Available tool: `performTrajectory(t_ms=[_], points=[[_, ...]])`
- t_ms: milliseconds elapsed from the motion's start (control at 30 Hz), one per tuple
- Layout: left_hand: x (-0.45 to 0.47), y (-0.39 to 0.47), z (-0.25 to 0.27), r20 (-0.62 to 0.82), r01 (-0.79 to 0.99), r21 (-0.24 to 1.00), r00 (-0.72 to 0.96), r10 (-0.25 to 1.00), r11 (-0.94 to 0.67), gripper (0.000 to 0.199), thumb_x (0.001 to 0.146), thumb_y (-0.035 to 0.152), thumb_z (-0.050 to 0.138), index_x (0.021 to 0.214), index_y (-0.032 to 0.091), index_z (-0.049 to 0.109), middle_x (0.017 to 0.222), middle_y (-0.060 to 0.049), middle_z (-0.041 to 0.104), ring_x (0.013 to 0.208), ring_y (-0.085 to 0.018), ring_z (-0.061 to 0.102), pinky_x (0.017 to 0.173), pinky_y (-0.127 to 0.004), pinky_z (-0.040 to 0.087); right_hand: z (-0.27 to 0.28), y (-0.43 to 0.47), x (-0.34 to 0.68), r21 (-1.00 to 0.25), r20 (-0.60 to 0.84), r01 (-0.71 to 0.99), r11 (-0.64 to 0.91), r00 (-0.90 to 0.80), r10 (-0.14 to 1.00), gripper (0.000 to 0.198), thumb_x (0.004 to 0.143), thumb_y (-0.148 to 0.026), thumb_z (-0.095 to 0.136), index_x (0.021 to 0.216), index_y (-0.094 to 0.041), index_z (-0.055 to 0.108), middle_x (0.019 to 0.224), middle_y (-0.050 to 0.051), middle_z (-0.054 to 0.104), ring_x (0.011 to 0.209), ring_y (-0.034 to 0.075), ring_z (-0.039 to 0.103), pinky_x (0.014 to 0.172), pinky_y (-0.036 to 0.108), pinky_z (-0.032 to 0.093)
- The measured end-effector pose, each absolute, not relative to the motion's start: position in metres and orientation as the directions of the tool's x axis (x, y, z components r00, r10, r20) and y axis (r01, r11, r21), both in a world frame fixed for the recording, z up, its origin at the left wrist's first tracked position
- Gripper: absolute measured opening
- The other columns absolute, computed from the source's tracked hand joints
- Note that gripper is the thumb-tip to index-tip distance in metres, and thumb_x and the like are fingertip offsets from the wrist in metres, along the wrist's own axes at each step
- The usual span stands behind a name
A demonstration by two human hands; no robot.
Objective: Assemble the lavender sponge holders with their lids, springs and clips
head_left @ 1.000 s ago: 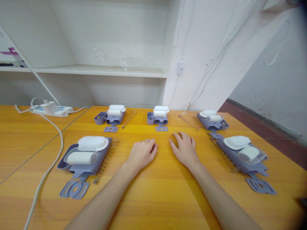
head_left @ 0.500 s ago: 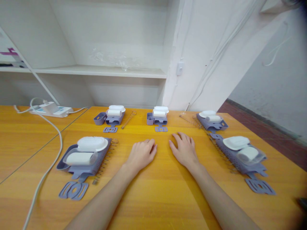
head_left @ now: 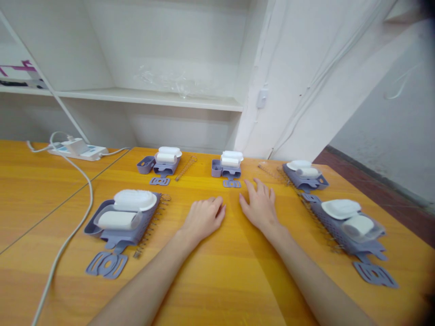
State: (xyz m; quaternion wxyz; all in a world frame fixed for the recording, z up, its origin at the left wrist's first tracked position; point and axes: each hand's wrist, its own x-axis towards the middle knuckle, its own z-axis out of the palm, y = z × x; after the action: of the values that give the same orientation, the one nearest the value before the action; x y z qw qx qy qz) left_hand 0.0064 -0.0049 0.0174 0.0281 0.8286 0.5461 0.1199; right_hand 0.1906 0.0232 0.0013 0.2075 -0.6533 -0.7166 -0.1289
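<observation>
My left hand (head_left: 205, 218) rests on the wooden table (head_left: 217, 280) with its fingers curled under and nothing showing in them. To its left sits a purple-grey plastic rack set (head_left: 142, 228) bearing a white oval dish (head_left: 135, 200) and a white roll (head_left: 118, 220). A row of metal hooks (head_left: 151, 228) lies along that rack's edge. My right hand (head_left: 261, 206) is open, palm down, fingers spread, holding nothing. Beyond it, nearest its fingertips, lies a flat slotted purple-grey piece (head_left: 232, 184) in front of another small rack set (head_left: 231, 172).
More rack sets stand at the back left (head_left: 166, 167), back right (head_left: 304, 176) and right (head_left: 353, 226). A power strip (head_left: 91, 152) with a white cable (head_left: 90, 194) occupies the left side. White shelving (head_left: 152, 98) holding clear plastic film rises behind the table.
The view has shifted slightly, so most things sit a little farther right. My right hand has reached slightly forward, its fingers stretching out more. My left hand stays in place.
</observation>
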Motion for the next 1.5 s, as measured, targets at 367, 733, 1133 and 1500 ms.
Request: performTrajectory(t_ms=[367,733,1133,1500], points=[[0.004,-0.004,0.018,0.154,0.902,0.179,0.37,0.916,-0.394,0.028,0.092,0.038,0.03,0.087,0.021,0.052,0.083,-0.005,0.066,0.073,-0.019,0.063,0.061,-0.027,0.039,0.025,0.105,0.178,-0.122,0.529,0.957,0.264,-0.163,0.833,0.038,0.079,-0.032,0.057,0.114,-0.019,0.051,0.128,0.013,0.049,0.114,0.028,0.044,0.089,0.041,0.035],[0.003,-0.004,0.016,0.217,0.89,0.207,0.363,0.906,-0.406,0.026,0.092,0.037,0.03,0.086,0.023,0.05,0.082,-0.003,0.066,0.072,-0.019,0.062,0.059,-0.026,0.037,0.023,0.065,0.174,-0.225,0.56,0.905,0.36,-0.182,0.808,0.011,0.086,-0.027,0.05,0.077,-0.02,0.052,0.081,0.002,0.063,0.08,0.018,0.057,0.074,0.029,0.034],[0.004,-0.004,0.016,0.372,0.911,0.323,0.127,0.919,-0.257,0.018,0.092,0.034,0.033,0.091,0.022,0.046,0.086,-0.003,0.06,0.078,-0.016,0.057,0.062,-0.025,0.035,0.005,0.03,0.187,-0.408,0.537,0.852,0.327,-0.066,0.841,0.017,0.083,-0.028,0.048,0.068,-0.02,0.049,0.072,0.0,0.061,0.074,0.016,0.057,0.07,0.027,0.036],[0.004,0.001,0.009,0.496,0.953,0.217,0.077,0.865,-0.21,0.027,0.082,0.042,0.051,0.096,0.018,0.053,0.099,-0.01,0.048,0.092,-0.025,0.047,0.079,-0.037,0.04,-0.004,0.027,0.189,-0.384,0.548,0.87,0.309,-0.055,0.835,0.016,0.084,-0.031,0.048,0.072,-0.02,0.052,0.077,0.004,0.062,0.081,0.019,0.056,0.074,0.031,0.038]])
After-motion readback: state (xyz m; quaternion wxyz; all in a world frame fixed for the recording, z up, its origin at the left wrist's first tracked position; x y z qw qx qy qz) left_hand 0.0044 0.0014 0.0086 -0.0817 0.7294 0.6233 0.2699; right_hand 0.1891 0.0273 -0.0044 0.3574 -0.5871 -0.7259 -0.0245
